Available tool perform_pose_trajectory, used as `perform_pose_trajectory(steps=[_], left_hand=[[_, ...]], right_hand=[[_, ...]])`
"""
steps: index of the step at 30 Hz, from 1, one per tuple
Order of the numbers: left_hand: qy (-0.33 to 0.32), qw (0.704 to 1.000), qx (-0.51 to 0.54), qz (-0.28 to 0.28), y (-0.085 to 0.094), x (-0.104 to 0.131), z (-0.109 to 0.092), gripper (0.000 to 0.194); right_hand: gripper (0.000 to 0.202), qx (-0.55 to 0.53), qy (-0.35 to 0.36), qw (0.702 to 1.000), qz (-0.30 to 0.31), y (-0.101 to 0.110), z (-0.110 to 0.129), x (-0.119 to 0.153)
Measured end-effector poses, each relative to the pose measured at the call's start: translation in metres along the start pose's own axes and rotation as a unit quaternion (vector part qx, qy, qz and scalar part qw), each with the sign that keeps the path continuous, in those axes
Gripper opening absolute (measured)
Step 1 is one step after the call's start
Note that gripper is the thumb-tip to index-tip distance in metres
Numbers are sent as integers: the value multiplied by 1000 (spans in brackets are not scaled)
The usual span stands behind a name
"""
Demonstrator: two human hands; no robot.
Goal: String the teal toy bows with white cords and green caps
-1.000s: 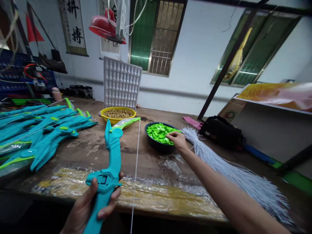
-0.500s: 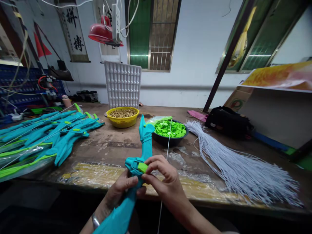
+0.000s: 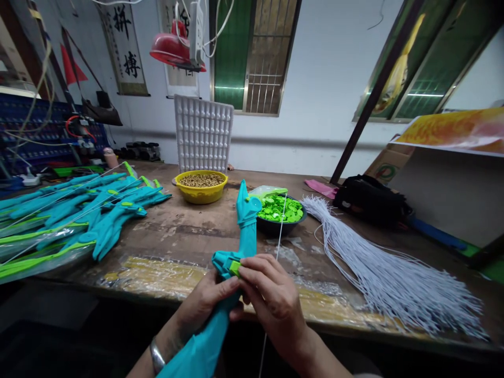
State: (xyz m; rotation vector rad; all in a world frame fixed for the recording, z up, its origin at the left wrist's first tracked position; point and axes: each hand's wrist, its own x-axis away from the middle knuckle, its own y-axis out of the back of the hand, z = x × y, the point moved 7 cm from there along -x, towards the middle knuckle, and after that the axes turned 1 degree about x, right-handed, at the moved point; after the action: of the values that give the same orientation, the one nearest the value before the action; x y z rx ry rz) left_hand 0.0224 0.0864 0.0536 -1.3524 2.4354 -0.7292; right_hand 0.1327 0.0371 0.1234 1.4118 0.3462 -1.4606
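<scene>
My left hand (image 3: pixel 207 299) is closed around the shaft of a long turquoise plastic bow-like toy (image 3: pixel 248 239), just below its wider middle. The toy stands tilted upward over the table's front edge, its lower end running back under my left forearm. With thumb and fingertips, my right hand (image 3: pixel 275 304) pinches a small bright green plastic piece (image 3: pixel 235 268) against the middle part of the toy. How deep the piece sits there I cannot tell. A thin white string (image 3: pixel 281 231) runs down behind my right hand from a green strip near the bowl.
Behind the toy stands a black bowl (image 3: pixel 271 228) of green pieces, with a yellow basin (image 3: pixel 200 195) of brass-coloured rings to its left. Several similar turquoise toys (image 3: pixel 102 215) lie piled at left. A bundle of white cords (image 3: pixel 378 268) spreads at right. A red lamp (image 3: pixel 171 50) hangs above.
The view has shifted slightly, so the toy and both hands appear further right. My right fingers now lie closer over the green piece, and the left thumb has come nearer to it.
</scene>
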Motion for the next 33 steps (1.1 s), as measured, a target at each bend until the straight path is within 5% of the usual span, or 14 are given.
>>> perform_pose_trajectory(steps=[12,18,33], left_hand=[[-8,998,-23,55,-6,0,-3,27],[17,995,50,89,-13,2,2,29],[42,987,-155,9,0,7,7,54]], right_hand=[[26,-44,-11,999,-30,5,-4,1],[28,-53,-22,997,-46,7,-1,-1],[20,40,132,990,30,9,17,-3]])
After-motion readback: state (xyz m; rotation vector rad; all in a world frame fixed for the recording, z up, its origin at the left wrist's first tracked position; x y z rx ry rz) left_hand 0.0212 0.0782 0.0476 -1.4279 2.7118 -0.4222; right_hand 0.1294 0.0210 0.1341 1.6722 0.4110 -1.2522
